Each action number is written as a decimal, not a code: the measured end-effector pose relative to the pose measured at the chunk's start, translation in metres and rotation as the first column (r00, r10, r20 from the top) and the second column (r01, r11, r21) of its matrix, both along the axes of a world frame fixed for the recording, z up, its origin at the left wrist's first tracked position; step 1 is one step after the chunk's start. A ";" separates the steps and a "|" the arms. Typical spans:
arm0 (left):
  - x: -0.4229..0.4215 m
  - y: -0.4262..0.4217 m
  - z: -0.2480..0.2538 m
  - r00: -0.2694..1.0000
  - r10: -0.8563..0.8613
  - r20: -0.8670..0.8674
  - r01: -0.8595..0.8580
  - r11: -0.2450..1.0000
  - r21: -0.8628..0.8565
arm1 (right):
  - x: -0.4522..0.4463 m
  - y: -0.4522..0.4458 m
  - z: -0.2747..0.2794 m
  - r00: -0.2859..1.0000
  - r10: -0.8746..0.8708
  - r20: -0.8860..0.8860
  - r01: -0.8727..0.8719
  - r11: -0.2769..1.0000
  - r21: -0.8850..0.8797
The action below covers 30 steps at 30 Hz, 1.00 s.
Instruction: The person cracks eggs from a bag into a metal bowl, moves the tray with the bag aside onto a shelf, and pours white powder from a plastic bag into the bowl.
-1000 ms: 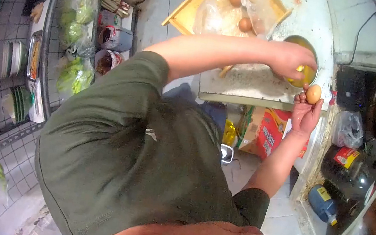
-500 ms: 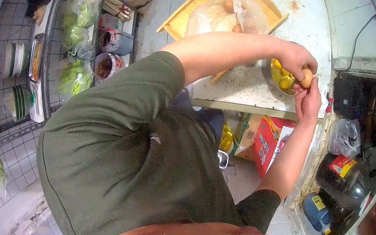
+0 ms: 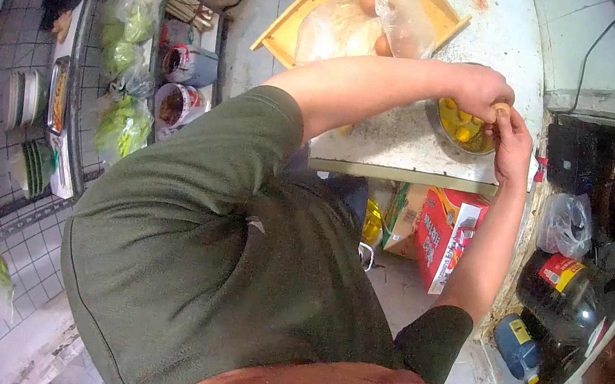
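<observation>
A brown egg (image 3: pixel 502 109), mostly covered by fingers, is held between my two hands. My left hand (image 3: pixel 483 92) reaches in from the left and grips the egg from above, its fingers closed. From the right, my right hand (image 3: pixel 514 147) touches the egg with its thumb and bent fingers. Both hands are over the right rim of a round metal bowl (image 3: pixel 437 126) on the white worktop. Several yellow yolks (image 3: pixel 461 125) lie in the bowl. Whether the shell is cracked cannot be made out.
A wooden tray (image 3: pixel 286 24) holds a plastic bag (image 3: pixel 341 28) with brown eggs. Below the worktop (image 3: pixel 403 149) stands a red box (image 3: pixel 445 234). Shelves with bagged greens (image 3: pixel 123 129) and plates are at left. Bottles, one blue (image 3: pixel 516 346), stand at right.
Compared with one second ago, my left hand has come out of the bowl to the egg. Both hands have since moved slightly upward with it, and more fingers cover it.
</observation>
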<state>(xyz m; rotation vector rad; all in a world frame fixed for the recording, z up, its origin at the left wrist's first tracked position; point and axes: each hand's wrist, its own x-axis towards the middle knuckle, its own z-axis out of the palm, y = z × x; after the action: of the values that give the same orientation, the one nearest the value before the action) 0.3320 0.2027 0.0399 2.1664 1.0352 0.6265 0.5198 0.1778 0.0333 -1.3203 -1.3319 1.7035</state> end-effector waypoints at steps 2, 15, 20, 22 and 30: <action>-0.002 0.001 0.003 1.000 -0.014 -0.008 0.014 1.000 0.001 | 0.000 0.004 0.001 1.000 0.016 0.017 -0.016 1.000 -0.005; -0.005 0.011 -0.016 0.998 -0.056 0.003 0.055 0.990 0.130 | 0.004 0.015 0.016 0.976 0.151 0.160 -0.164 0.984 0.071; -0.014 0.018 -0.016 0.992 -0.114 -0.051 0.122 0.974 0.190 | 0.014 0.028 0.025 0.757 0.272 0.595 -0.459 0.868 0.187; -0.017 0.013 -0.005 0.991 -0.079 -0.105 0.098 0.977 0.188 | 0.015 0.030 0.030 0.628 0.214 0.749 -0.533 0.819 0.213; -0.025 -0.003 0.018 0.982 0.090 -0.168 -0.064 0.986 0.151 | 0.008 0.018 0.017 0.526 0.043 0.850 -0.590 0.739 0.327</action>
<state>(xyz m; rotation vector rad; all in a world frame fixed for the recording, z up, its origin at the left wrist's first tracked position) 0.3071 0.2001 0.0579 2.3512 1.2041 0.5708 0.5275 0.1959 0.0507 -1.5396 -2.5491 0.6322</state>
